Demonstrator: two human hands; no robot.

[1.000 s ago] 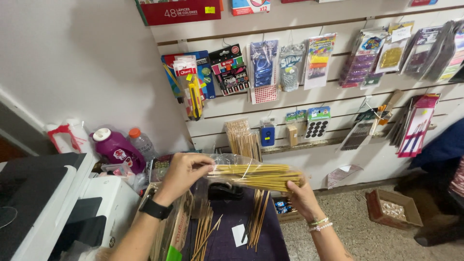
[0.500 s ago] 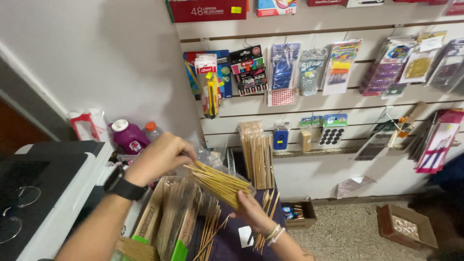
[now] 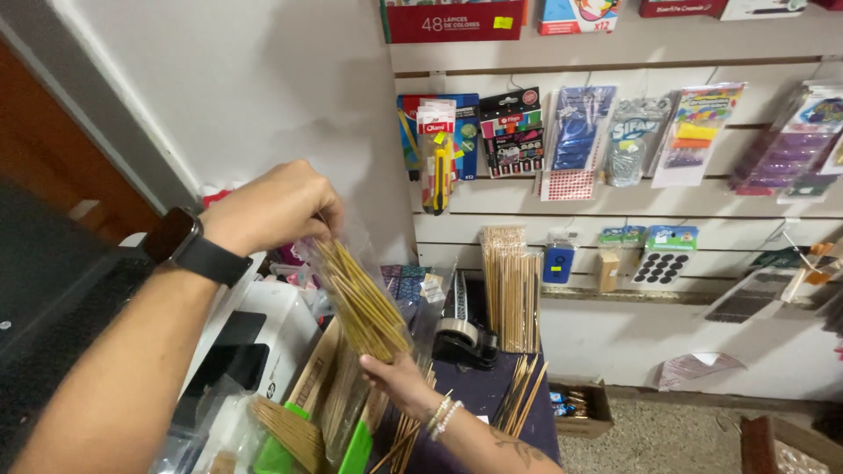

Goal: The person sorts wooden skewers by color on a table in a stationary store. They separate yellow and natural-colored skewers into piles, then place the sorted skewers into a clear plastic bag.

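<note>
A clear plastic bag of thin wooden sticks [image 3: 360, 298] is held almost upright between both hands. My left hand [image 3: 272, 206], with a black watch on the wrist, pinches the bag's top end. My right hand [image 3: 395, 382], with bead bracelets on the wrist, supports the bag's bottom end from below. Under the bag stands a cardboard box [image 3: 312, 377] with more bagged sticks in it. Loose sticks [image 3: 522, 395] lie on the dark purple tabletop [image 3: 479, 399].
A black tape dispenser [image 3: 465, 338] sits behind the bag. A pack of long sticks [image 3: 512, 285] leans upright against the slat wall, where small stationery packets [image 3: 575, 140] hang. A white printer [image 3: 263, 333] stands at left. Cardboard boxes [image 3: 580, 408] rest on the floor.
The bag has swung from lying level to nearly upright and moved left and down toward the cardboard box. My left hand rose; my right hand dropped beneath it. The view shifted left.
</note>
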